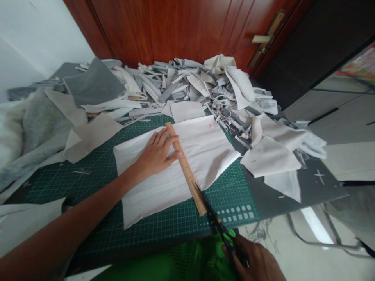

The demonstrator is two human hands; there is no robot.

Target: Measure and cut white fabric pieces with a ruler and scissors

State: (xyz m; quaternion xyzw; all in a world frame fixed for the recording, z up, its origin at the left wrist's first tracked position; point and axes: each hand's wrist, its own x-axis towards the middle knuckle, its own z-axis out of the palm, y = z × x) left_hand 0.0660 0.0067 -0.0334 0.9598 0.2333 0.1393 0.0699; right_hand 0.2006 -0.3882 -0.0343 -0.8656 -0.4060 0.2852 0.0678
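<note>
A sheet of white fabric [146, 195] lies on the green cutting mat [234, 191], its lower right corner curled up. Across it slants a wooden ruler [187, 171], reaching past the fabric's near edge. My left hand [156, 152] rests flat with fingers spread, on the fabric and against the ruler's upper part. In my right hand [258, 257], at the bottom right, are black scissors [216, 218]; their blade tips reach the fabric's near edge beside the ruler. Part of my right hand's grip is hidden. Something small and pink [211, 126] sits near the fabric's far edge.
A heap of grey and white fabric scraps [175, 80] lines the back, against a wooden door [181, 31]. Larger fabric pieces lie at the left [41, 121] and right [272, 156]. The table's near edge drops off below the mat; a metal chair frame [325, 244] stands at right.
</note>
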